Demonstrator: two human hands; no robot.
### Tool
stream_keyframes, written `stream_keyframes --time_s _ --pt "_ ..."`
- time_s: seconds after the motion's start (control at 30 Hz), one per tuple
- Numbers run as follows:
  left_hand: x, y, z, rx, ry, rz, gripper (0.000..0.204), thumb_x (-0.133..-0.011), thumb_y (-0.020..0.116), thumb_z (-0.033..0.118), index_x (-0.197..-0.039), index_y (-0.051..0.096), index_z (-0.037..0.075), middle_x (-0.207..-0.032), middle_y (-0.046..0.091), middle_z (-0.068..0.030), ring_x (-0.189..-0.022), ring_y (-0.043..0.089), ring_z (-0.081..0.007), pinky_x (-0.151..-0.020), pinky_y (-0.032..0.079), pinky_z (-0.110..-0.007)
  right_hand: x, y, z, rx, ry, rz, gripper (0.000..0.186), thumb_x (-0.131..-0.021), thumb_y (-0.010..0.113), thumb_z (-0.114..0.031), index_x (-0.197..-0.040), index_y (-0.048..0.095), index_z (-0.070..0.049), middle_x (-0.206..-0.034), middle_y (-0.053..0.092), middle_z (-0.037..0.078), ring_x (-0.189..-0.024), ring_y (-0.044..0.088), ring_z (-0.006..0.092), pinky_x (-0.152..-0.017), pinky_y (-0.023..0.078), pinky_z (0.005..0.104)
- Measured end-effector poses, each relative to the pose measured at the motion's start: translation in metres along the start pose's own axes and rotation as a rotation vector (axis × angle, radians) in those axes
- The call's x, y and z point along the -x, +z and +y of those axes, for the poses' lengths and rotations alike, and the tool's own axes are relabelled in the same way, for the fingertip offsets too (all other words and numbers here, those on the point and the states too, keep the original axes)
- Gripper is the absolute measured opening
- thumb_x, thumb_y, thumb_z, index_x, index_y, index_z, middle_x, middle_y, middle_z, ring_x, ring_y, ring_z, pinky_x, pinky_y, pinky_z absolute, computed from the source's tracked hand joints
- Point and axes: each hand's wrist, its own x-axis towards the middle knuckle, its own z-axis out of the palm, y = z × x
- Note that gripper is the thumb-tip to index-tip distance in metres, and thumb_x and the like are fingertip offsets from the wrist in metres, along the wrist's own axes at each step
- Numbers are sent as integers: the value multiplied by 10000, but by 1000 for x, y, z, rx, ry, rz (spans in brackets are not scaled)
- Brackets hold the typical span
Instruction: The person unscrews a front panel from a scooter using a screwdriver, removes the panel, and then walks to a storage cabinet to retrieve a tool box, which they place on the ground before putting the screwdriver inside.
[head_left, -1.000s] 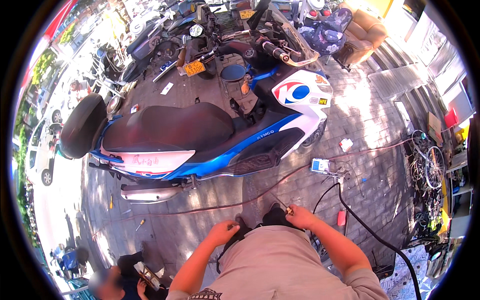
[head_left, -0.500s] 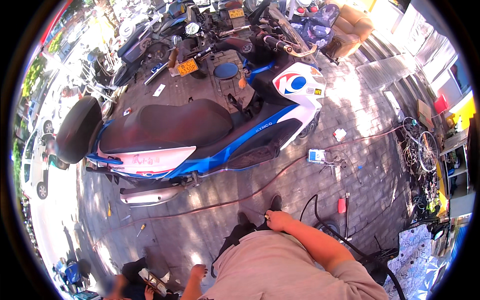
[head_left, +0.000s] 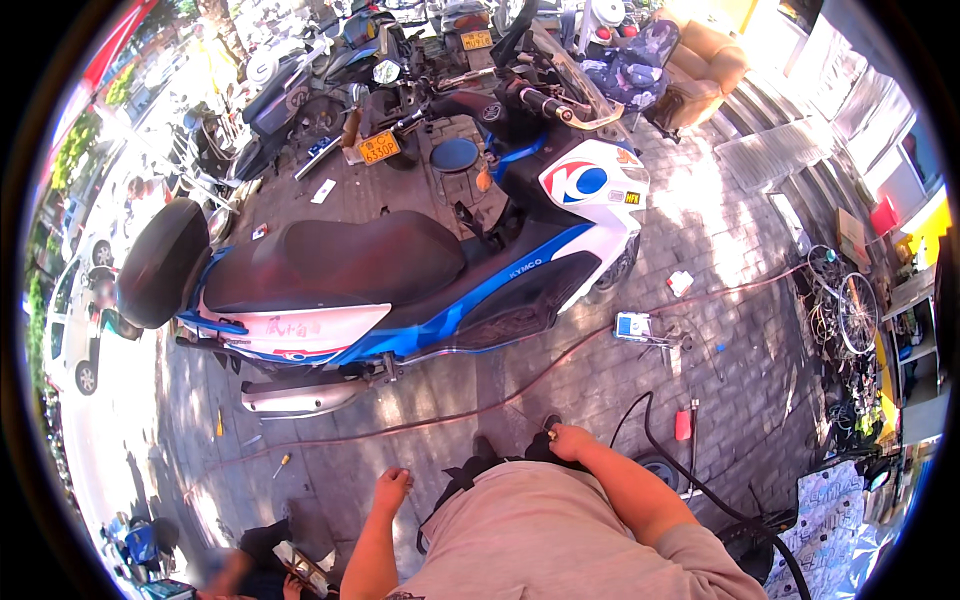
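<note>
My right hand (head_left: 573, 443) is closed in front of my waist, above my right shoe. A small brass-coloured bit (head_left: 552, 434) shows at its fingertips; what it belongs to I cannot make out. My left hand (head_left: 393, 488) is raised to the left of my body, fingers loosely curled in, with nothing visible in it. Ahead stands a white and blue scooter (head_left: 400, 335) with a dark seat (head_left: 345, 255) and a black top box (head_left: 163, 262). Neither hand touches it.
A reddish hose (head_left: 500, 402) crosses the paving before my feet. A black hose (head_left: 655, 430) loops at my right. Screwdrivers (head_left: 284, 463) lie at left, a blue-white box (head_left: 633, 326) at right. Another person (head_left: 265, 545) is low at left. Bicycle (head_left: 855, 310) and armchair (head_left: 705, 70) stand right.
My left hand has risen from the lower edge, moving up and forward. My right hand has shifted slightly right. The scooter stands unchanged.
</note>
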Motion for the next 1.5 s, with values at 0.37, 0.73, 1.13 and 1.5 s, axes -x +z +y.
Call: stream_keyframes --time_s 0.37,0.73,1.13,1.5 --pt "16 54 -57 -78 -346 -15 262 -959 661 224 -1114 708 17 -897 731 -95 -721 671 -199 -607 534 -352 6 -40 117 -45 123 -10 478 -836 652 -291 -1282 683 -123 -1213 722 210 -1145 681 395 -980 541 482" --pt "42 164 24 68 -57 -44 248 -1024 622 247 -1091 709 24 -947 749 -79 -825 716 -195 -670 559 -356 -36 -98 169 119 65 -105 468 -853 593 -241 -1297 670 -114 -1275 707 189 -1189 666 389 -999 531 478" --pt "83 154 -74 -1018 135 -401 325 -1019 564 255 -1121 699 -22 -995 759 -167 -867 763 -268 -712 631 -441 -41 -120 185 52 2 -148 465 -848 583 -218 -1290 684 -112 -1274 705 203 -1195 665 388 -996 537 473" --pt "64 189 45 -172 -59 -106 263 -897 631 199 -978 754 -18 -867 762 -142 -801 762 -222 -712 590 -361 -42 -137 231 -18 133 -163 495 -839 598 -170 -1323 679 -104 -1335 681 189 -1236 651 373 -1025 529 468"
